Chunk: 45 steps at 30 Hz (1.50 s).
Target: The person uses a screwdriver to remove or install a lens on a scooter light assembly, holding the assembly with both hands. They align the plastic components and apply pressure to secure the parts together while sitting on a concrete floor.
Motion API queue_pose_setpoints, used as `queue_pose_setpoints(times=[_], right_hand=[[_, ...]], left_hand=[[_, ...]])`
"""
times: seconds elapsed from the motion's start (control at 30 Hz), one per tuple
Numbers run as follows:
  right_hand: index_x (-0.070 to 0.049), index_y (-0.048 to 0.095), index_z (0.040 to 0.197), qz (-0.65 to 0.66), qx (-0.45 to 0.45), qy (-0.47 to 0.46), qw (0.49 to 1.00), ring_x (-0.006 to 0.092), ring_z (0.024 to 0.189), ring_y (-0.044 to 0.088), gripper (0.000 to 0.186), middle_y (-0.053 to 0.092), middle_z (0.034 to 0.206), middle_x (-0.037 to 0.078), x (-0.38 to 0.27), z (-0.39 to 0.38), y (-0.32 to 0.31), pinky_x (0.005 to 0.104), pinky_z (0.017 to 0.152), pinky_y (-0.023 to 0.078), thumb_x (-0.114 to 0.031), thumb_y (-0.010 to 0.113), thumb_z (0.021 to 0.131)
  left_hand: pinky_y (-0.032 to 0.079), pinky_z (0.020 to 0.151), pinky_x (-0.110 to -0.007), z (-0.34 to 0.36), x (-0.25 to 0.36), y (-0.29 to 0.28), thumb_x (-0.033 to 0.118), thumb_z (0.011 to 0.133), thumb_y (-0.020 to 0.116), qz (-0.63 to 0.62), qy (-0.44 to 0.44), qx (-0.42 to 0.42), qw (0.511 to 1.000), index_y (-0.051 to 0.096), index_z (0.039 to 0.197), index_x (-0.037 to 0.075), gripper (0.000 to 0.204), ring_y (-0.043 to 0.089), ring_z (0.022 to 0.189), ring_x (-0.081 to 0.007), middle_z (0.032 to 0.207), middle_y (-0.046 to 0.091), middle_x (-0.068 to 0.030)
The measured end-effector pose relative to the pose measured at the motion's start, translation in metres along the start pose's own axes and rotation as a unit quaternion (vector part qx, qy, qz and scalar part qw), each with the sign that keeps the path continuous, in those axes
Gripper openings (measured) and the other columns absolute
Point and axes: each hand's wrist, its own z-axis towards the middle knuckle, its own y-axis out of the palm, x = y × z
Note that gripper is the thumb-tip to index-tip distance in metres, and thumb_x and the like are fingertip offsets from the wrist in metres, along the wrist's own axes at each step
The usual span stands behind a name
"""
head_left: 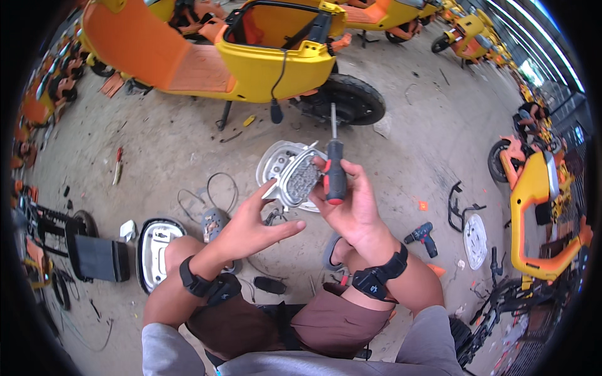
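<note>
My left hand (263,222) supports a white, oval housing (300,178) by its left edge, fingertips curled behind it and thumb stretched out. The housing shows a bumpy grey inside and is tilted. My right hand (354,207) grips a black-and-red screwdriver (334,172) upright, its metal shaft pointing up, with fingers beside the housing's right edge. Behind these, a larger white plate with holes (274,158) is partly hidden; I cannot tell whether it touches the housing.
A yellow scooter body (271,80) stands ahead, others on both sides, one (533,207) near right. On the floor are a drill (423,237), white tray (153,244), oval plate (474,241), cables, frame (458,205) and pliers (118,164). Another person (532,113) crouches far right.
</note>
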Motion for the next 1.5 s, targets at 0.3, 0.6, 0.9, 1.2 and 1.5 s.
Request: queue_pose_setpoints(times=[0.3, 0.6, 0.9, 1.2, 1.5], right_hand=[[0.001, 0.058, 0.117, -0.002, 0.006, -0.021, 1.0, 0.027, 0.119, 0.052, 0.042, 0.06, 0.119, 0.013, 0.015, -0.008, 0.007, 0.0424, 0.11, 0.036, -0.029, 0.062, 0.089], [-0.005, 0.058, 0.12, -0.077, -0.006, -0.028, 0.997, 0.0274, 0.119, 0.049, 0.045, 0.057, 0.12, 0.012, 0.009, -0.008, 0.005, 0.0412, 0.102, 0.039, -0.035, 0.061, 0.086], [-0.003, 0.059, 0.119, -0.127, 0.01, -0.035, 0.991, 0.0256, 0.108, 0.055, 0.043, 0.059, 0.115, 0.011, 0.007, -0.008, 0.006, 0.0386, 0.092, 0.048, -0.029, 0.064, 0.085], [-0.007, 0.06, 0.119, -0.044, -0.042, -0.018, 0.998, 0.0232, 0.106, 0.06, 0.04, 0.063, 0.113, 0.01, 0.007, -0.016, 0.008, 0.0393, 0.096, 0.05, -0.023, 0.067, 0.083], [-0.008, 0.058, 0.122, -0.083, -0.092, -0.004, 0.992, 0.0355, 0.108, 0.06, 0.045, 0.062, 0.114, 0.017, 0.008, -0.015, -0.001, 0.0452, 0.101, 0.045, -0.016, 0.068, 0.079]], left_hand=[[0.044, 0.064, -0.023, 0.001, 0.004, 0.002, 0.025, 0.086, 0.075, -0.191, 0.004, 0.046, 0.98, 0.064, 0.109, -0.003, 0.037, 0.054, 0.078, -0.0043, 0.086, 0.065, -0.0011], [0.048, 0.08, -0.028, 0.009, -0.017, 0.0, 0.031, 0.098, 0.056, -0.249, -0.024, 0.059, 0.966, 0.064, 0.104, -0.004, 0.036, 0.061, 0.084, -0.0122, 0.093, 0.066, -0.0063], [0.047, 0.081, -0.026, 0.004, -0.016, -0.008, 0.023, 0.095, 0.061, -0.231, -0.005, 0.06, 0.971, 0.064, 0.107, -0.003, 0.029, 0.06, 0.087, -0.0108, 0.094, 0.067, -0.0055], [0.046, 0.067, -0.021, 0.004, -0.01, -0.006, 0.017, 0.09, 0.07, -0.212, 0.025, 0.072, 0.974, 0.066, 0.101, -0.004, 0.025, 0.059, 0.081, -0.0052, 0.086, 0.068, -0.0022], [0.048, 0.071, -0.025, 0.002, -0.013, 0.0, 0.021, 0.091, 0.068, -0.229, 0.045, 0.145, 0.961, 0.069, 0.098, -0.003, 0.025, 0.06, 0.076, -0.0086, 0.089, 0.069, -0.0063]])
